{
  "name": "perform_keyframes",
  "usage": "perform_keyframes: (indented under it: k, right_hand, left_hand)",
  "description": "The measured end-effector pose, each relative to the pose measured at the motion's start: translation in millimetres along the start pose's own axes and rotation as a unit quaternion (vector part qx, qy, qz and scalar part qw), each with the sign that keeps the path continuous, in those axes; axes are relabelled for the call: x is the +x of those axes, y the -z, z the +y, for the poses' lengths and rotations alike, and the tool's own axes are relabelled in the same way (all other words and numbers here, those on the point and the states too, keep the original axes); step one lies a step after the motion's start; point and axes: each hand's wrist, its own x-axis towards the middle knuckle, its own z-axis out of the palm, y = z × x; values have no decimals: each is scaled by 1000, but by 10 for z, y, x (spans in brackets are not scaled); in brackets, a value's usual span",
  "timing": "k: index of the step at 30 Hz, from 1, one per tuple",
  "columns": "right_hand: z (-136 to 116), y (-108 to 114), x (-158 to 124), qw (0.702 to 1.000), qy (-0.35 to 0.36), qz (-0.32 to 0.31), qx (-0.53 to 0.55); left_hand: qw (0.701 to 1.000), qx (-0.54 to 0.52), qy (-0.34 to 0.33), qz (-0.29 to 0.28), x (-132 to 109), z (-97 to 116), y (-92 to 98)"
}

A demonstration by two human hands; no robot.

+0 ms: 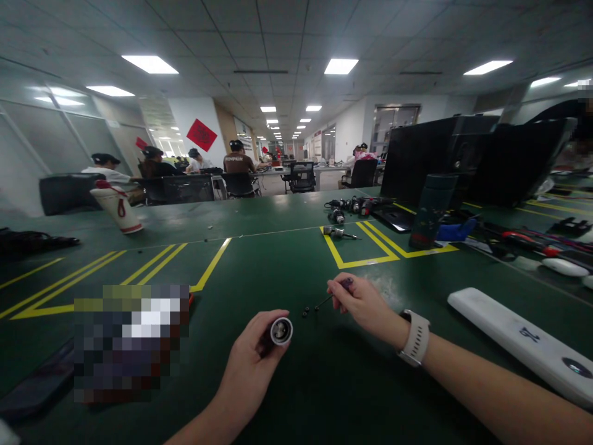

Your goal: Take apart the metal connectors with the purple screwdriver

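Note:
My left hand point(252, 349) is closed around a metal cylinder point(281, 332), its round open end facing me and some inner parts showing. To the right, my right hand point(354, 296) pinches a small screwdriver point(346, 283) by its dark handle. The thin shaft slants down to the left, and its tip is at or close to a small dark screw point(316, 308) on the table. A couple more tiny screws point(305, 312) lie just left of it. On my right wrist is a pale watch strap.
A green table point(296, 383) with yellow tape lines spreads ahead. Metal tool parts point(338, 232) lie beyond my right hand. A dark bottle point(433, 210), black monitors point(426, 157) and a long white device point(519, 340) stand or lie rightward; a cup point(119, 207) and phone point(39, 383) are leftward.

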Motion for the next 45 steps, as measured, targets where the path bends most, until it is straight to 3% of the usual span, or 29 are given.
perform_keyframes:
  k: [5,9,12,15,18,25,29,32,36,45]
  right_hand:
    - [-56,52,24,997,-36,39,-53]
    - [20,52,31,984,-129,40,114]
    - [68,18,14,949,-170,17,265]
    - [-10,-6,-38,898,-172,-2,406]
    - [-180,-29,-127,887,-117,-27,446]
    - [-351,-156,-312,952,43,-56,297]
    - [-389,-171,-395,982,148,-56,104]
    - [-451,-175,-466,969,234,-69,-46]
    - [-495,-214,-530,936,308,-102,-140]
    - [-503,-249,-527,906,346,-130,-209]
  left_hand:
    - [989,-119,82,-20,-14,76,-22]
    - [973,-189,128,-14,-64,215,-25]
    - [960,-229,157,-27,-91,266,-8]
    - [956,-239,171,-23,-87,260,13]
    - [957,-239,162,-8,-65,232,21]
    - [957,-243,158,0,-81,215,4]
    - [961,-235,146,-4,-94,203,0]
    - [966,-222,132,3,-86,184,-8]
    - [971,-206,117,21,-79,180,-22]
    - [974,-194,110,30,-69,199,-2]
